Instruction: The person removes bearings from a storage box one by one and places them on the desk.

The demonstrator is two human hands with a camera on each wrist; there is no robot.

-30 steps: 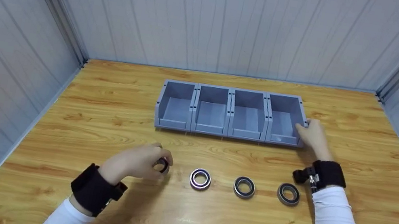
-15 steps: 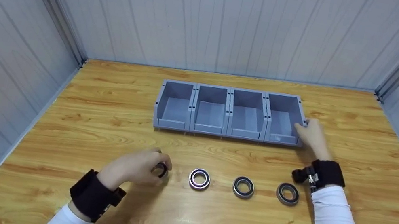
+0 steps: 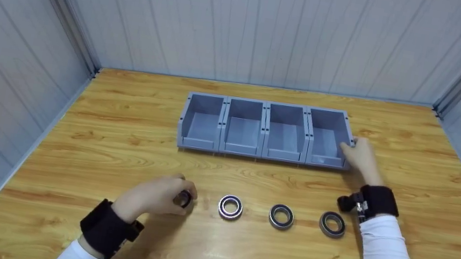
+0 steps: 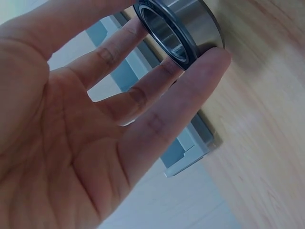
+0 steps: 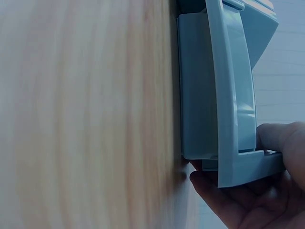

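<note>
My left hand [image 3: 159, 195] pinches a ball bearing [image 4: 190, 24] between thumb and fingers, at the left end of a row of bearings. In the left wrist view its steel outer ring and dark seal show, tilted against the wood. My right hand [image 3: 363, 157] grips the right side wall of the rightmost grey bin [image 3: 328, 137], the thumb inside and the fingers outside; the right wrist view shows the same hold on the bin's edge [image 5: 228, 105]. Three more bearings lie flat in the row: one with a bright ring [image 3: 230, 207], a middle one [image 3: 281, 217] and a right one [image 3: 332, 224].
Three other grey bins [image 3: 243, 127] stand joined side by side to the left of the gripped one. The wood-grain table [image 3: 126, 130] is bounded by a white back panel [image 3: 267, 27] and side panels. Both wrists wear black camera straps.
My left hand has dropped slightly toward the table edge nearest me with the bearing still pinched, which has tilted a little. The right hand keeps its grip on the bin.
</note>
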